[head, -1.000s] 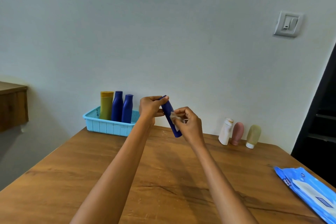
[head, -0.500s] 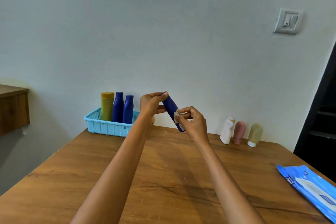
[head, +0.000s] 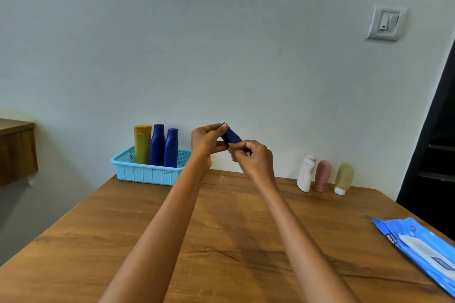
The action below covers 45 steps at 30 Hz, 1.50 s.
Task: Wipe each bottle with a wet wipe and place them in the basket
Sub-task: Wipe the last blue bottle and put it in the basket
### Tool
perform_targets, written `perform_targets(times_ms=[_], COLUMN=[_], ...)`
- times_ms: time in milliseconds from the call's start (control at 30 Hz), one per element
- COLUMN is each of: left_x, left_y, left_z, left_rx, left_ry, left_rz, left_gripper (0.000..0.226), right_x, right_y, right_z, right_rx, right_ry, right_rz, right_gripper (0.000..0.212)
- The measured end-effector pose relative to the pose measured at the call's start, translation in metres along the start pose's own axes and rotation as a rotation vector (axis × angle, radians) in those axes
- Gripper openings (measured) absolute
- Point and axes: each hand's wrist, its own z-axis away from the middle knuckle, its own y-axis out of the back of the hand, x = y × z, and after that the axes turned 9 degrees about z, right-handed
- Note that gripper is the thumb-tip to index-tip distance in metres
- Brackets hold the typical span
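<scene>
Dark blue bottle (head: 231, 136) held tilted in the air above the table (head: 147, 229), centre of view. Left hand (head: 205, 141) pinches its upper end; right hand (head: 253, 158) fingers curled round its lower part, wipe not discernible. Basket (head: 147, 173) at 9 o'clock holds three bottles; three more stand at 3 o'clock.

Basket (head: 147, 174) holding three bottles (head: 157, 145) stands far left on the table (head: 221, 241), three bottles (head: 322, 176) far right, wipes pack (head: 423, 248) nearer right

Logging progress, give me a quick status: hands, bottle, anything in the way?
Left hand grips blue bottle, held tilted above table; right hand curled round its lower end, wipe hidden. Basket holds three bottles. Nothing in the way.
</scene>
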Motion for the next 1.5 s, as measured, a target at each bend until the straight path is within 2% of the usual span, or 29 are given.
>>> perform_targets(times_ms=[233,400,500,600,733,1000,1100,1333,1500], left_x=[0.003,0.0,-0.003,-0.008,-0.003,-0.007,-0.014,-0.019,-0.016], left_y=[0.01,0.012,0.005,-0.005,-0.005,0.001,-0.008,-0.017,-0.007], left_z=[-0.007,-0.008,-0.003,0.004,0.003,0.003,0.009,0.013,0.012], left_rx=[0.081,0.057,-0.024,-0.12,-0.131,-0.142,-0.174,-0.199,-0.143], left_ry=[-0.042,-0.034,-0.018,-0.021,-0.035,-0.008,-0.011,-0.031,-0.023], left_rz=[0.024,-0.002,-0.024,-0.065,-0.015,-0.006,-0.066,-0.156,-0.105], left_gripper=[0.036,0.037,0.035,0.032,0.031,0.031,0.032,0.034,0.025], right_x=[0.033,0.041,0.037,0.024,0.014,0.045,0.039,0.007,0.049], right_y=[0.005,0.012,0.015,0.017,0.019,0.031,0.035,0.022,0.027], right_z=[0.009,0.004,-0.001,-0.005,-0.009,-0.005,-0.007,-0.013,-0.002], right_rx=[0.057,0.188,0.166,0.143,0.124,0.149,0.118,0.149,0.052], right_ry=[-0.283,-0.436,-0.44,-0.367,-0.267,-0.46,-0.481,-0.255,-0.452], right_rz=[-0.118,-0.15,-0.128,-0.145,-0.146,0.032,0.001,-0.065,0.126], right_gripper=[0.012,0.014,0.023,0.026,0.026,0.013,0.008,0.011,0.017])
